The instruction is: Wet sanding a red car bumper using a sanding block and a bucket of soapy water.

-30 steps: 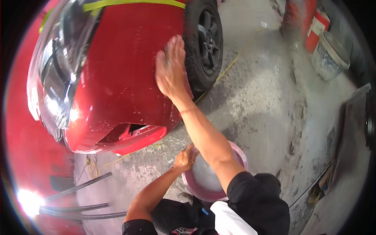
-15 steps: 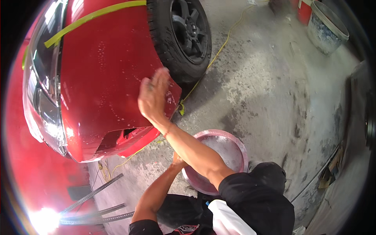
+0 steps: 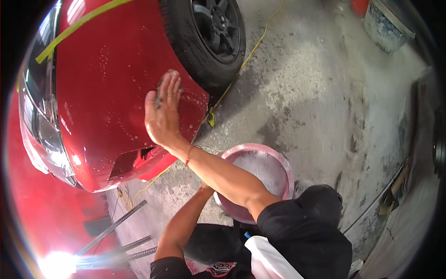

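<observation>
My right hand (image 3: 162, 114) lies flat against the wet red bumper corner (image 3: 109, 93), between headlight and wheel. Dark grey material, like a piece of sandpaper, shows beneath its fingers and beside the thumb; the rest of it is covered. Water drops and whitish streaks dot the paint around the hand. Below my right forearm, my left hand (image 3: 207, 187) is at the left rim of a round pinkish basin (image 3: 289, 179). Its fingers are mostly hidden by the right forearm, so I cannot see whether they grip the rim. Foamy water fills part of the basin.
A black tyre with a dark wheel (image 3: 216, 28) stands beyond the bumper. Yellow-green tape (image 3: 83, 21) crosses the panel above the headlight (image 3: 42, 121). A yellow cord (image 3: 260, 42) runs over the stained concrete floor. Perforated metal legs (image 3: 111, 228) and a bright lamp (image 3: 56, 265) are lower left.
The right hand has slid left over the bumper, toward the headlight, and is less blurred. The whole view has shifted slightly. My left hand stays by the basin.
</observation>
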The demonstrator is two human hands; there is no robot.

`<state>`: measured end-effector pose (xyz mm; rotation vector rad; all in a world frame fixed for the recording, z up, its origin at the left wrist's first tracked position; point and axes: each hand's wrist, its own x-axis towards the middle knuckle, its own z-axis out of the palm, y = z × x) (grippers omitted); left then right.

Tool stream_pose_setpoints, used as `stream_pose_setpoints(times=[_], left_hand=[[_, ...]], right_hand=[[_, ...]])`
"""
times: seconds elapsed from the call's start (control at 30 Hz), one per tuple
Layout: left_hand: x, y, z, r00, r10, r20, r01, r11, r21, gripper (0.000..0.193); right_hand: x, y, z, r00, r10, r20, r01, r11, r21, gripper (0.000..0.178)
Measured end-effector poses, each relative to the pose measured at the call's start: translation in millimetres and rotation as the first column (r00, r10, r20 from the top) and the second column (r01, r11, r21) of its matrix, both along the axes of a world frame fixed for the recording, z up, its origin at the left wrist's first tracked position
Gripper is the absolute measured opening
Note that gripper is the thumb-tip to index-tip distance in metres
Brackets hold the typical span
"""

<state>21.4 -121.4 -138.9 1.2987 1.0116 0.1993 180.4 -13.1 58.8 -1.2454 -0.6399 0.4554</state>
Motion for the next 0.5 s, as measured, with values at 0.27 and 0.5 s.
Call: stream_pose_setpoints(times=[0.27, 0.5], left_hand=[[20.4, 6.3, -1.9, 0.652, -0.202, -0.730, 0.672, 0.601, 0.434, 0.049], [36.0, -0.3, 5.0, 0.647, -0.252, -0.719, 0.685, 0.606, 0.404, 0.056]], right_hand=[[56.9, 22.7, -129.0, 0.796, 0.158, -0.585, -0.326, 0.926, -0.193, 0.073], [41.0, 14.3, -140.8, 0.861, 0.009, -0.508, -0.197, 0.928, -0.317, 0.078]])
